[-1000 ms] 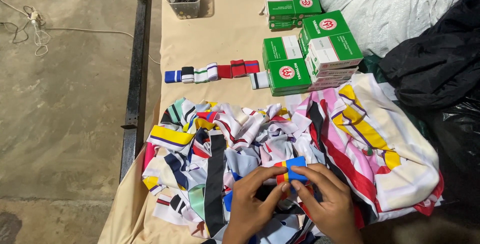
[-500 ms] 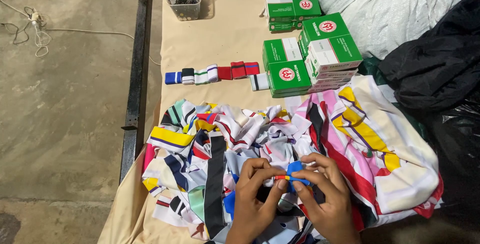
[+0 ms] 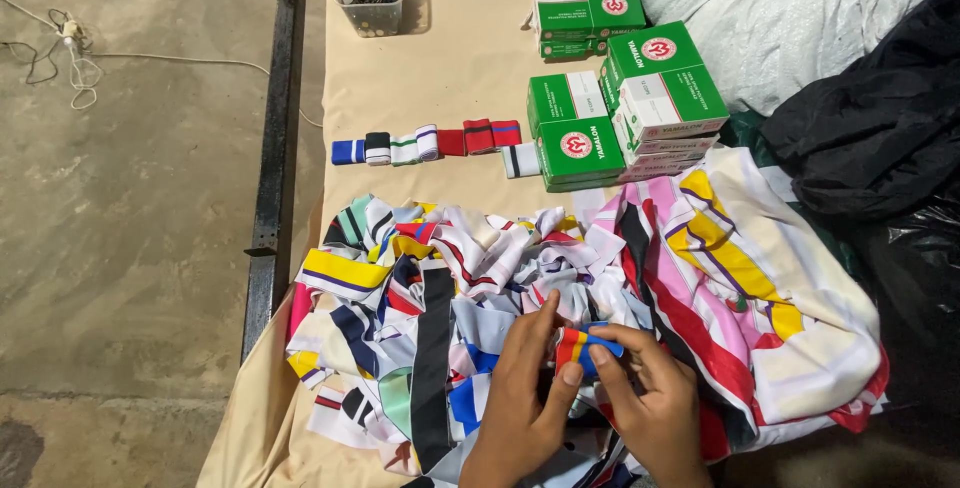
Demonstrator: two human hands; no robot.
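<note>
Table (image 3: 440, 78) under beige cloth, black rail (image 3: 272, 168) along its left edge, bare concrete floor (image 3: 120, 248) beyond. Fabric heap (image 3: 600, 288) fills the near end; boxes (image 3: 620, 108) and a row of rolls (image 3: 430, 143) sit farther back. Left hand (image 3: 520, 408) and right hand (image 3: 650, 413) together pinch a striped roll (image 3: 582, 346) above the heap.

Red, yellow and blue striped band (image 3: 580, 346), heap of striped strips (image 3: 450, 288) in white, navy, red, yellow and black, row of rolls (image 3: 430, 143) in blue, black, green, red, green-and-white boxes (image 3: 640, 98), beige worktop (image 3: 450, 68), black bag (image 3: 880, 128)
</note>
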